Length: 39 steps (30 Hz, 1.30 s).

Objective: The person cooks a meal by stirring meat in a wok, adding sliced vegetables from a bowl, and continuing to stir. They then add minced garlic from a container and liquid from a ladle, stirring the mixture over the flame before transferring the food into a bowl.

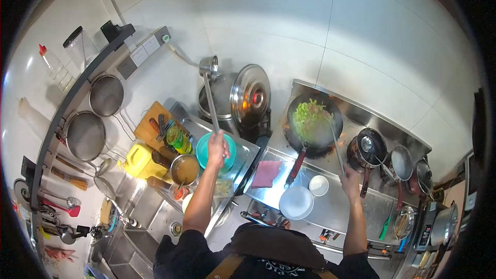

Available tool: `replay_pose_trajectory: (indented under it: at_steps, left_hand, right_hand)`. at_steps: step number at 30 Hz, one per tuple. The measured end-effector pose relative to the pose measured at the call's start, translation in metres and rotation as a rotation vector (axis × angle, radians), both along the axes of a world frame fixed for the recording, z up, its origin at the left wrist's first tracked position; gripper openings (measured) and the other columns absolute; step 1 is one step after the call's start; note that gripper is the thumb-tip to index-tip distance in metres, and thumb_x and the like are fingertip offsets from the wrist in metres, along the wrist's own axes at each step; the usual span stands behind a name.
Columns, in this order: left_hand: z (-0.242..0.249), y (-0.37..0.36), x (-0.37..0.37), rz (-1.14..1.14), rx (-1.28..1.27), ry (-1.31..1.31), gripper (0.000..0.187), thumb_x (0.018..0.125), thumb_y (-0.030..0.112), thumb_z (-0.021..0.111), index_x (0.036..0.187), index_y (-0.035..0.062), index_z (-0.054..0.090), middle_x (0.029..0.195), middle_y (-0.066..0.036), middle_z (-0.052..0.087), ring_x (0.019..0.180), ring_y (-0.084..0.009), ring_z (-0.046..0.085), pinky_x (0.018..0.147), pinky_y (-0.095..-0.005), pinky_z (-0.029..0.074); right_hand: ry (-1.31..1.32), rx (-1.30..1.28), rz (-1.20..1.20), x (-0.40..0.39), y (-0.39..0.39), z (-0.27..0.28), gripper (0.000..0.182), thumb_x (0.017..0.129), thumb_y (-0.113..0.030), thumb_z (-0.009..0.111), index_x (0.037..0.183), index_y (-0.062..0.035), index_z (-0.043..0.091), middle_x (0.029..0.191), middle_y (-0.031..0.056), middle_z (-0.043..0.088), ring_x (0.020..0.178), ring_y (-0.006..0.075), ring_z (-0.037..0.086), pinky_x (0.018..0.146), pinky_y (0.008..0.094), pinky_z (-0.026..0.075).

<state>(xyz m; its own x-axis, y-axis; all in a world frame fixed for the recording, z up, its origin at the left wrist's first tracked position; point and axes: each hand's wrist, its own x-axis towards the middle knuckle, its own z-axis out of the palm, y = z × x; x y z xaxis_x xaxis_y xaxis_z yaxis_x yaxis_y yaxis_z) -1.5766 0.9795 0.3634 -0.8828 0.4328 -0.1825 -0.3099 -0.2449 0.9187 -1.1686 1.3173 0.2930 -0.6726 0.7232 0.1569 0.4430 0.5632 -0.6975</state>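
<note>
One ladle [211,104], bowl [208,65] beyond left grip [219,152]

Bright, cool indoor light from a source out of view, soft-edged light and grey shade across the tiled wall [382,57], white glare near the left end of the steel bench [271,192], steam veiling the wok [298,137], fisheye curves, black corners, soft detail at the edges
</note>
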Motion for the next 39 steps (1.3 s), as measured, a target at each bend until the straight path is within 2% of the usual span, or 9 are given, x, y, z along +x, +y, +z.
replay_pose_trajectory:
  at_steps: [4, 7, 15, 24, 27, 29, 30, 33, 39]
  left_hand:
    - [-0.03, 0.004, -0.053, -0.022, 0.07, -0.116, 0.024, 0.1, 0.032, 0.051, 0.101, 0.0089, 0.046, 0.056, 0.002, 0.039, 0.038, -0.01, 0.037, 0.032, -0.0268, 0.032]
    - [-0.047, 0.026, -0.108, -0.073, 0.104, -0.134, 0.025, 0.1, 0.032, 0.049, 0.095, 0.008, 0.05, 0.055, 0.003, 0.038, 0.04, -0.0096, 0.036, 0.033, -0.0266, 0.03]
    - [-0.041, 0.088, -0.221, -0.133, 0.187, -0.324, 0.022, 0.101, 0.031, 0.047, 0.089, 0.0122, 0.051, 0.056, 0.004, 0.038, 0.043, -0.0083, 0.037, 0.036, -0.0244, 0.028]
    - [-0.126, 0.066, -0.014, 0.065, -0.297, 0.066, 0.033, 0.099, 0.035, 0.051, 0.102, 0.0027, 0.045, 0.055, -0.003, 0.042, 0.033, -0.0134, 0.04, 0.026, -0.0282, 0.031]
    - [-0.161, 0.062, 0.024, 0.054, -0.492, 0.089, 0.038, 0.098, 0.035, 0.052, 0.109, -0.0001, 0.044, 0.065, -0.012, 0.056, 0.043, -0.0267, 0.056, 0.037, -0.0394, 0.045]
    - [-0.222, 0.069, 0.038, 0.204, -0.724, 0.35, 0.042, 0.097, 0.034, 0.052, 0.118, -0.0008, 0.041, 0.079, -0.021, 0.061, 0.061, -0.0375, 0.062, 0.055, -0.0469, 0.05]
    - [-0.239, 0.072, 0.041, 0.28, -0.84, 0.486, 0.045, 0.097, 0.033, 0.052, 0.122, -0.0012, 0.04, 0.086, -0.026, 0.064, 0.07, -0.0428, 0.065, 0.064, -0.0506, 0.053]
    - [-0.218, 0.068, 0.057, 0.042, -0.99, 0.209, 0.049, 0.097, 0.032, 0.051, 0.131, -0.0004, 0.034, 0.102, -0.035, 0.061, 0.095, -0.0494, 0.061, 0.084, -0.0544, 0.048]
    - [-0.247, 0.05, 0.071, 0.087, -1.149, 0.465, 0.08, 0.082, 0.002, 0.063, 0.148, 0.0019, 0.018, 0.124, -0.032, 0.048, 0.112, -0.0456, 0.053, 0.09, -0.0492, 0.046]
  right_hand:
    - [-0.057, -0.346, -0.145, -0.006, -0.035, 0.036, 0.056, 0.082, -0.003, 0.06, 0.137, 0.001, 0.049, 0.073, 0.0083, 0.064, 0.06, 0.0131, 0.059, 0.056, 0.0301, 0.047]
    - [0.019, -0.336, -0.158, -0.012, -0.046, 0.045, 0.055, 0.083, -0.004, 0.061, 0.137, 0.0024, 0.05, 0.066, -0.0018, 0.053, 0.051, 0.0072, 0.045, 0.046, 0.0261, 0.036]
    - [0.024, -0.408, -0.199, -0.029, -0.06, 0.05, 0.054, 0.084, -0.007, 0.062, 0.137, -0.0022, 0.052, 0.063, -0.0011, 0.053, 0.049, 0.0079, 0.047, 0.045, 0.0271, 0.039]
    - [-0.089, -0.408, -0.282, -0.02, -0.052, 0.08, 0.049, 0.083, -0.012, 0.063, 0.131, -0.0008, 0.056, 0.066, 0.0067, 0.058, 0.052, 0.0112, 0.051, 0.051, 0.0302, 0.044]
    - [-0.252, -0.115, -0.138, -0.017, -0.037, 0.107, 0.047, 0.08, -0.01, 0.064, 0.127, -0.0052, 0.06, 0.078, 0.0165, 0.068, 0.064, 0.024, 0.065, 0.063, 0.0353, 0.05]
    - [-0.288, 0.201, 0.047, -0.008, -0.017, 0.114, 0.047, 0.078, -0.006, 0.064, 0.124, -0.0026, 0.061, 0.081, 0.0211, 0.069, 0.07, 0.0299, 0.069, 0.067, 0.0356, 0.05]
    - [-0.411, 0.091, 0.025, -0.016, -0.016, 0.136, 0.045, 0.074, -0.008, 0.066, 0.118, -0.0059, 0.065, 0.095, 0.0255, 0.066, 0.094, 0.0385, 0.066, 0.082, 0.0398, 0.05]
    - [-0.724, 0.198, 0.142, -0.038, -0.011, 0.189, 0.041, 0.074, -0.01, 0.066, 0.115, -0.0072, 0.068, 0.097, 0.025, 0.066, 0.093, 0.0395, 0.066, 0.083, 0.0419, 0.051]
    - [-0.944, 0.272, 0.283, -0.088, 0.012, 0.157, 0.036, 0.076, -0.009, 0.059, 0.11, -0.0101, 0.071, 0.097, 0.0235, 0.068, 0.094, 0.0389, 0.065, 0.085, 0.0452, 0.051]
